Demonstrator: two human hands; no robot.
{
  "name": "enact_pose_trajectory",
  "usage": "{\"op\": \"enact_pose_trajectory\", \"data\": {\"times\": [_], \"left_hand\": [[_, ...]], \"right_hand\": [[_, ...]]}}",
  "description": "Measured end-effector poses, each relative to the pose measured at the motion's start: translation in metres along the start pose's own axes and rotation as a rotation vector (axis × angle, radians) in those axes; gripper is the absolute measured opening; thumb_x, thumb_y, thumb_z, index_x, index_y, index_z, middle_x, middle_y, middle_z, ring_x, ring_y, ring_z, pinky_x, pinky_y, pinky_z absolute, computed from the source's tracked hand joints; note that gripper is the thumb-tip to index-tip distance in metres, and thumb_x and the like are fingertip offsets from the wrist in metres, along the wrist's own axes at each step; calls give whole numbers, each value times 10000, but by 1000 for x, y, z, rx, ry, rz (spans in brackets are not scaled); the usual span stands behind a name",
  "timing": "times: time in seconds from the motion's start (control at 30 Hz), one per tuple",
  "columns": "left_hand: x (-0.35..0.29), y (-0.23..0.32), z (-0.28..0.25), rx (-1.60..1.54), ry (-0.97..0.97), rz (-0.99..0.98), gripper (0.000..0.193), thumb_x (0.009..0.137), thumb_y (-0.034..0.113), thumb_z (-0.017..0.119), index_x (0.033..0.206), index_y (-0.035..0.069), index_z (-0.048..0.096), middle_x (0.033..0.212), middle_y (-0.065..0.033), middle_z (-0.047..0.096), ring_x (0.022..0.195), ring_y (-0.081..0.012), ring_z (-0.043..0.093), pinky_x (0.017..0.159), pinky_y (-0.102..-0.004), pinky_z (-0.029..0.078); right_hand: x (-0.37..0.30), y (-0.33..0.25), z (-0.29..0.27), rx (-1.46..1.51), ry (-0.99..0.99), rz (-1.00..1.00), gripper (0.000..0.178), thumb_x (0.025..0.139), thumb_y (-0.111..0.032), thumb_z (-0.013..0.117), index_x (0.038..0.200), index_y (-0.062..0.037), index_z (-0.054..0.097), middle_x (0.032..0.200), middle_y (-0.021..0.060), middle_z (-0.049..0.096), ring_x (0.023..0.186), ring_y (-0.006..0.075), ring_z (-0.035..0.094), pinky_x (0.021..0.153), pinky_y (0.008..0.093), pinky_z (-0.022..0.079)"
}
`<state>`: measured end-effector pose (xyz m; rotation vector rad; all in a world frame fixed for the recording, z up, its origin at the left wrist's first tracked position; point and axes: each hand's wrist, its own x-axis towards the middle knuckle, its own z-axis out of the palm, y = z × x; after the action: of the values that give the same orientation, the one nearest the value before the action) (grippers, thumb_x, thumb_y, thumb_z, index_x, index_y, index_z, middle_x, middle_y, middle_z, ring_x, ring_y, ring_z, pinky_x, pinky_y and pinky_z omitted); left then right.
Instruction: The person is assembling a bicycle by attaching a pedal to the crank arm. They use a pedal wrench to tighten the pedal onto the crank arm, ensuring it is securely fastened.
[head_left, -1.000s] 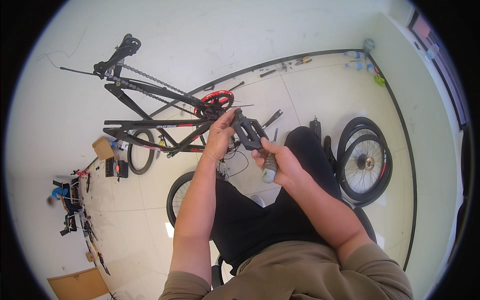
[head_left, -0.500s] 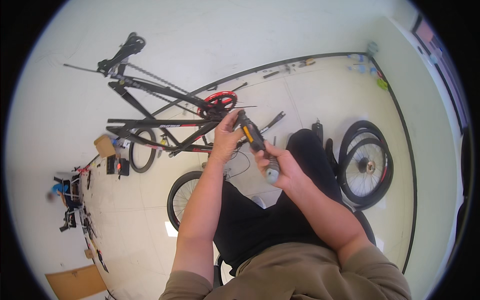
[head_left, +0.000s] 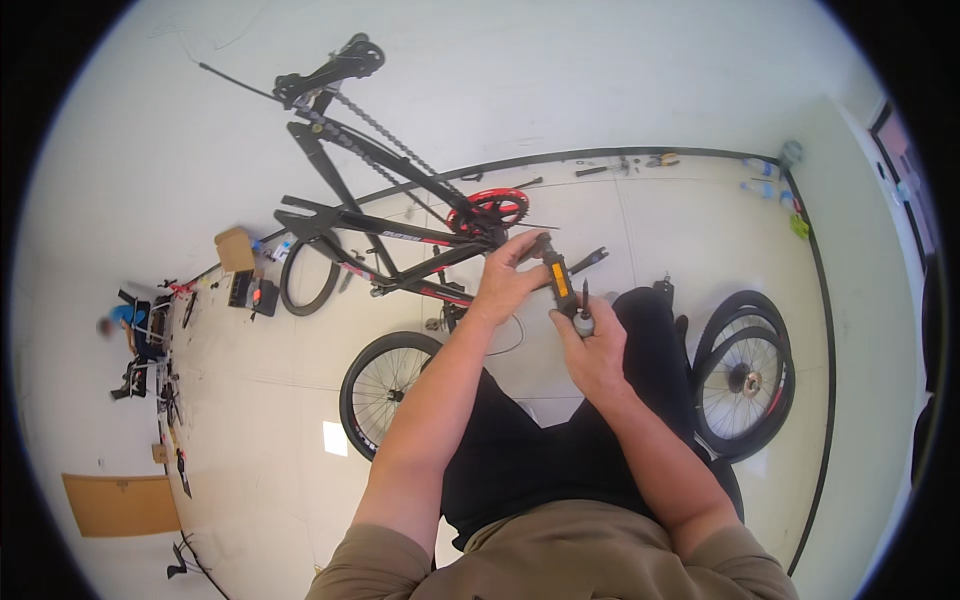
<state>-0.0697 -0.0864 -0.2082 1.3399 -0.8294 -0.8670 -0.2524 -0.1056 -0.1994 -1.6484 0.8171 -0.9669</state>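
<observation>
A black bicycle frame (head_left: 420, 235) stands upside down ahead of me, with a red-rimmed chainring (head_left: 515, 203) and a chain (head_left: 375, 120). My left hand (head_left: 508, 285) is beside the chainring, its thumb and fingers closed round the upper end of a black block with an orange strip (head_left: 561, 282), shaped like a pedal. My right hand (head_left: 597, 350) meets the block's lower end. In its closed fingers is a grey-ended tool (head_left: 584, 325) with a dark shaft, which looks like a screwdriver. The palms hide much of both things.
Loose wheels (head_left: 742, 385) lie right of my knee; another wheel (head_left: 385, 390) is left of my legs. Behind the frame lie a tyre (head_left: 308, 283), a cardboard box (head_left: 235, 250) and an open toolbox (head_left: 262, 297). Hand tools (head_left: 592, 170) line the far wall. A person (head_left: 128, 318) is far left.
The view has shifted, so the frame sits farther right. My right hand has turned; the grey-ended tool now points its dark shaft upward beside the black block.
</observation>
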Motion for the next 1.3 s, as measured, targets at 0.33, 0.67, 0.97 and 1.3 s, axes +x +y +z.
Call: {"op": "enact_pose_trajectory", "data": {"times": [0.33, 0.67, 0.97, 1.3], "left_hand": [[0, 10, -10, -185, -16, -132, 517, 854, 137, 438, 1323, -31, 574, 1248, -122, 619, 1187, -212, 534, 1082, -319, 343], [-1, 7, -16, -150, -77, -114, 619, 749, -89, 556, 1361, 5, 547, 1287, -90, 593, 1221, -181, 530, 1080, -310, 375], [-2, 4, -9, -118, -73, -49, 551, 828, 0, 707, 1354, 8, 546, 1230, -67, 608, 1140, -138, 564, 972, -283, 475], [-2, 9, -2, -66, -14, -82, 493, 834, -1, 676, 1316, -21, 575, 1152, -79, 644, 1036, -129, 607, 917, -277, 508]], "right_hand": [[12, -19, -9, 841, -36, 701, 173, 960, -131, 634, 1031, -9, 532, 762, 122, 662, 557, 152, 584, 480, 271, 467], [15, 13, -9, 1827, -139, 1283, 323, 1033, -201, 517, 1270, 8, 452, 1131, 161, 565, 736, 150, 592, 547, 245, 509], [12, 5, -5, 1779, -139, 1293, 310, 1034, -199, 512, 1269, -5, 454, 1159, 173, 577, 759, 152, 615, 586, 247, 543], [1, -23, -8, 904, -80, 871, 439, 951, -256, 667, 1273, -1, 512, 989, 110, 640, 716, 97, 596, 506, 231, 476]]}}
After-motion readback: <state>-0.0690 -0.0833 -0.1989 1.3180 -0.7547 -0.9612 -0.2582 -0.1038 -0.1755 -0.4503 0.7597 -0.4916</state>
